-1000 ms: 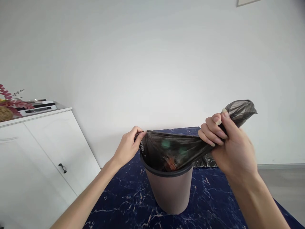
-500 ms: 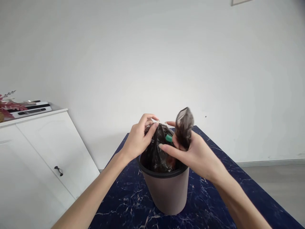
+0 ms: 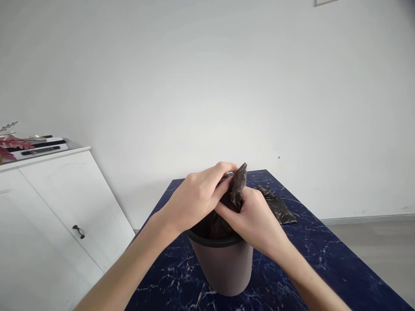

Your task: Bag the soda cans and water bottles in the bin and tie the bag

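Note:
A black plastic garbage bag (image 3: 238,185) sits inside a trash can (image 3: 223,270) with a grey-brown body and black rim. Its gathered top pokes up between my hands. My right hand (image 3: 257,216) is closed around the bunched neck, thumb pointing left. From the other side, my left hand (image 3: 197,196) reaches over the can and pinches the plastic close to the right hand's thumb. The fingertips and most of the bag's contents are hidden. Right of the can, behind my right hand, more crumpled black plastic (image 3: 279,209) lies on the table.
The can stands on a dark blue marbled table (image 3: 181,276). A white cabinet (image 3: 55,216) with a black handle is at the left, with red foliage (image 3: 16,142) and a black-and-white object on top. A pale wall (image 3: 207,86) rises behind.
My left hand has moved right to meet the right hand at the bag's neck. The green piece is now out of sight. Crumpled black plastic now shows on the table at right.

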The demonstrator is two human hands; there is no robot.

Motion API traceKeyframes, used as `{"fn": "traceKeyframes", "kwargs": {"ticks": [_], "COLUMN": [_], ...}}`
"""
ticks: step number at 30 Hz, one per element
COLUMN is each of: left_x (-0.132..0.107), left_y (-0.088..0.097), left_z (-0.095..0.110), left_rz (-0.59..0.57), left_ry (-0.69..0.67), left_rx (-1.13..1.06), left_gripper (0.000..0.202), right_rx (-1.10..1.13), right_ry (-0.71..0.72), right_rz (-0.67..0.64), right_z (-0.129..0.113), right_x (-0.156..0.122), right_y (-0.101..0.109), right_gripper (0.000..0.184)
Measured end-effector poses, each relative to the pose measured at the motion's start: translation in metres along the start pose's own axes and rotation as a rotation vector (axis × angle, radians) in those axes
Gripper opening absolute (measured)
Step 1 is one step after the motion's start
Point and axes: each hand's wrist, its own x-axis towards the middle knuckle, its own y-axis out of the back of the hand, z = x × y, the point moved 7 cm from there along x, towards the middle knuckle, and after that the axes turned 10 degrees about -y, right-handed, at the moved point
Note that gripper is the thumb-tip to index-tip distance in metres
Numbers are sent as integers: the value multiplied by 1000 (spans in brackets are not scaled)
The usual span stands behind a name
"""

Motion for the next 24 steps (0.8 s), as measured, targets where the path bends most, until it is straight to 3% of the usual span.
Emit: {"fn": "traceKeyframes", "kwargs": {"ticks": [5, 8, 10, 12, 14, 16, 20, 24], "left_x": [-15, -32, -43, -49, -51, -47, -43, -48], "left_y": [7, 18, 17, 6, -5, -13, -22, -16], "left_z": [-8, -19, -30, -37, -39, -36, -34, -40], "left_rz": [114, 248, 212, 54, -69, -105, -111, -19], "left_ry": [77, 118, 183, 221, 204, 149, 165, 246], "left_rx": [-49, -95, -119, -154, -196, -246, -359, -350], "left_gripper": [23, 56, 79, 86, 83, 74, 47, 31], "right_rx": [12, 2, 3, 6, 7, 9, 21, 145], "right_ry": [56, 86, 84, 67, 63, 96, 141, 54], "right_rz": [-37, -24, -22, -34, -55, -72, -105, -80], "right_z": [-5, -7, -7, -8, -11, -15, -20, -12], "right_x": [-3, -3, -3, -4, -7, -9, -11, -4], "right_y": [1, 3, 4, 5, 4, 3, 3, 13], "right_gripper": [34, 30, 27, 25, 21, 17, 15, 18]}}
